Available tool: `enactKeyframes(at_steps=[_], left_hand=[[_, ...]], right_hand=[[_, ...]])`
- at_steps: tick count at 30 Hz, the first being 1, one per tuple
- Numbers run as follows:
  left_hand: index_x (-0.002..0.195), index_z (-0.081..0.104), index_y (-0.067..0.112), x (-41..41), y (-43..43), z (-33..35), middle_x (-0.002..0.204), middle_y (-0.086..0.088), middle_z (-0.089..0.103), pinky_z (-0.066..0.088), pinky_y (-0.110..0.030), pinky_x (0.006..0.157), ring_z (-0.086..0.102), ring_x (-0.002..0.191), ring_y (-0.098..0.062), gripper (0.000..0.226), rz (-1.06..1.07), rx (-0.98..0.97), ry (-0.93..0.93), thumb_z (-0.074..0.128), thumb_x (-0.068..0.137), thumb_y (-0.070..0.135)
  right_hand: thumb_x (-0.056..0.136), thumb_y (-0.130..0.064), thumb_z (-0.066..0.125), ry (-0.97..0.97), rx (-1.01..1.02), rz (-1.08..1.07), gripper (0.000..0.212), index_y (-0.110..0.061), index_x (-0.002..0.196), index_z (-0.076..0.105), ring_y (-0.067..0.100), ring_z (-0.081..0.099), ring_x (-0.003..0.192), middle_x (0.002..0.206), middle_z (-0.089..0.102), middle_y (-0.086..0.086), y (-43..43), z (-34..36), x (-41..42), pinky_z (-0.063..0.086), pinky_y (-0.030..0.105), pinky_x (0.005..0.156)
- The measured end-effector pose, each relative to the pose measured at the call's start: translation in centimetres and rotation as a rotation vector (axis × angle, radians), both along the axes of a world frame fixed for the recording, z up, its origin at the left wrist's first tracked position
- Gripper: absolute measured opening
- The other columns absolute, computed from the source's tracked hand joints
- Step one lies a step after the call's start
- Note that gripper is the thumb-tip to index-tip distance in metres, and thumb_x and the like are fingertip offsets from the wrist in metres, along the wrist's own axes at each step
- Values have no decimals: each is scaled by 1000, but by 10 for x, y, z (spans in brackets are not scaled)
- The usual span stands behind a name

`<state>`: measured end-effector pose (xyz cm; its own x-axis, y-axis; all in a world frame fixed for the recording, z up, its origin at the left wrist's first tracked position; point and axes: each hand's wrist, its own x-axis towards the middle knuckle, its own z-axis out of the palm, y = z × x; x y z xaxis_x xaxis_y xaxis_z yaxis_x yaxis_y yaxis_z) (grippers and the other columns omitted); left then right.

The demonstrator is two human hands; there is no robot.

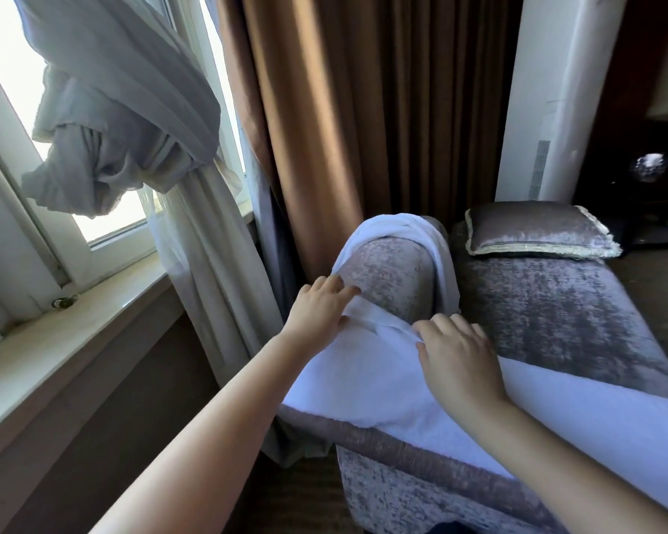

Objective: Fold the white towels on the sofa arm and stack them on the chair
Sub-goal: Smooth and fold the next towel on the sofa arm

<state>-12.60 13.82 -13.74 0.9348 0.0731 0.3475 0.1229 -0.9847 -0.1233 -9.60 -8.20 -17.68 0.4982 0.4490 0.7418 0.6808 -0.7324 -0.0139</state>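
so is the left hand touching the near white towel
Touching. The head view shows the left hand resting on the bunched edge of the near white towel on the sofa arm, with no gap.

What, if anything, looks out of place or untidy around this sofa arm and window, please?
The sheer grey curtain is bundled into a bulky knot instead of hanging straight. A crumpled white towel hangs askew over the far end of the grey velvet sofa arm. The nearer white towel bunches between left hand and right hand.
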Motion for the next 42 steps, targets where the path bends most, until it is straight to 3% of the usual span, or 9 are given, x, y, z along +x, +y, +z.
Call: enactKeyframes(at_steps=[4, 9, 13, 16, 18, 26, 32, 35, 42], left_hand=[[80, 72, 22, 1, 6, 14, 84, 0, 57, 47, -35, 61, 57, 76, -24, 27, -172, 223, -99, 89, 59, 20], [83, 69, 19, -51, 23, 22, 82, 3, 58, 44, -38, 64, 54, 74, -23, 15, -230, 333, -325, 54, 79, 19], [82, 70, 23, -98, 38, -16, 80, 7, 59, 44, -31, 64, 55, 74, -19, 19, -194, 325, -194, 78, 66, 19], [93, 71, 27, -111, 43, -44, 87, 10, 64, 48, -29, 62, 59, 77, -15, 41, -92, 223, -116, 81, 56, 13], [96, 73, 27, -111, 41, -48, 92, 11, 68, 50, -29, 62, 63, 79, -15, 46, -47, 142, -153, 80, 56, 6], [96, 64, 8, -77, 17, -43, 73, -4, 67, 45, -37, 59, 62, 72, -31, 8, 168, 16, -294, 62, 89, 11], [132, 55, 16, -42, -3, -31, 127, -10, 54, 47, -45, 86, 49, 114, -33, 33, 278, -393, -302, 45, 102, 24], [126, 60, 17, -31, -7, -27, 128, -9, 57, 38, -31, 90, 50, 121, -27, 35, 377, -674, -291, 42, 103, 34], [101, 55, 13, -24, -4, -24, 100, 2, 60, 43, -31, 74, 54, 91, -19, 20, 533, -824, -358, 57, 92, 31]], right_hand=[[78, -5, 66, -57, 122, 153, 15, -16, 69, 60, 22, 55, 60, 67, 51, 0, 2, -5, -16, 44, 32, 53], [77, -7, 60, -97, 3, 379, 13, -18, 69, 62, 16, 53, 57, 66, 52, -3, 3, -22, -36, 42, 26, 50], [54, -7, 83, -1, -221, 513, 31, -22, 68, 60, 11, 48, 56, 66, 50, -8, 1, -36, -44, 35, 21, 49], [81, -24, 64, 5, -208, 571, 4, -24, 77, 64, 11, 53, 62, 71, 56, -10, -6, -31, -39, 42, 23, 50], [88, -27, 49, 32, -84, 537, 20, -20, 80, 66, 15, 56, 66, 74, 58, -7, -9, -23, -28, 45, 27, 52], [85, -19, 41, 17, -28, 329, 27, -14, 92, 67, 26, 60, 85, 95, 61, -1, -17, -33, 17, 48, 37, 71], [85, -17, 40, 11, -55, 317, 28, -13, 95, 65, 27, 59, 89, 98, 61, 2, -19, -38, 15, 46, 39, 77], [85, -17, 38, 17, -84, 304, 29, -11, 95, 65, 28, 59, 89, 97, 61, 3, -20, -38, 14, 46, 40, 77], [84, -20, 38, 77, -116, 244, 35, -11, 107, 62, 28, 57, 95, 107, 60, 4, -18, -37, 15, 43, 40, 85]])
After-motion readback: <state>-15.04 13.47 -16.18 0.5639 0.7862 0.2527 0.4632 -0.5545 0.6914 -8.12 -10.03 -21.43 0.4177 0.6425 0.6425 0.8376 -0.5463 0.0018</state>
